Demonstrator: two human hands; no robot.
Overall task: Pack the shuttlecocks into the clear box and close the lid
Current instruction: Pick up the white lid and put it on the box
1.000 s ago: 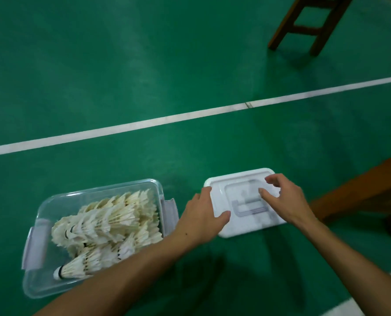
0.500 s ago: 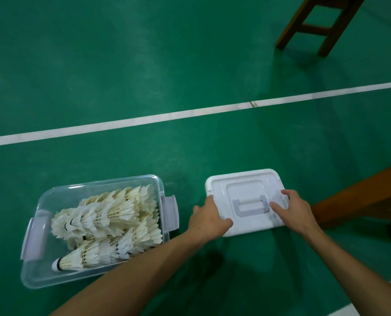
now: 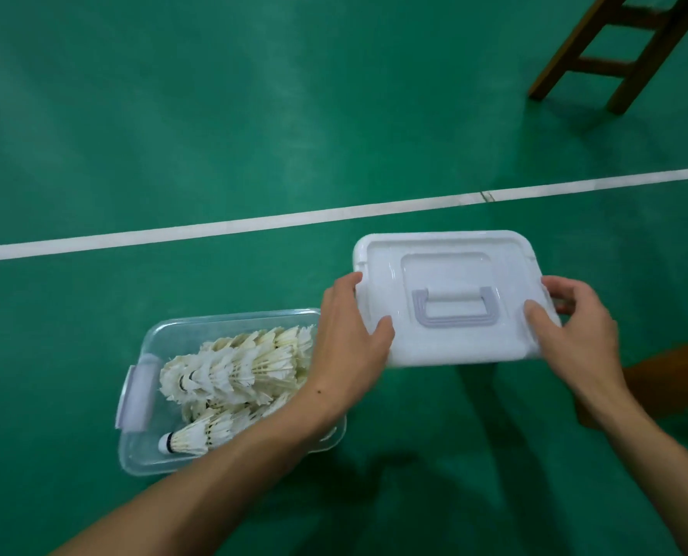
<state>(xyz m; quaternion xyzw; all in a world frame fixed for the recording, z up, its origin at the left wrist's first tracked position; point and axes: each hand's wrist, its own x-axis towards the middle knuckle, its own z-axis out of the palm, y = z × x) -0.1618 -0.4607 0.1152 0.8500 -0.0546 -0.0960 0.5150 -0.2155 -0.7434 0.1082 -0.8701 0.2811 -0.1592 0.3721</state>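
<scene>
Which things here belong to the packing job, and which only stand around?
Part of the job:
- white feather shuttlecocks
- clear plastic box
- white plastic lid with grey handle, held by the left hand and the right hand

Just standing around:
- brown wooden chair
- brown wooden beam

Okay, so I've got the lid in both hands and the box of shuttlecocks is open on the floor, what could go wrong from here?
Two risks stand out. The white feathered shuttlecocks are piled high toward the far end of the clear plastic box, so the white rectangular lid with the lilac handle might crush feathers or fail to seat. Also, the left hand and right hand grip only its short edges, and the left forearm covers the box's right side, so lining it up could be awkward.
</scene>
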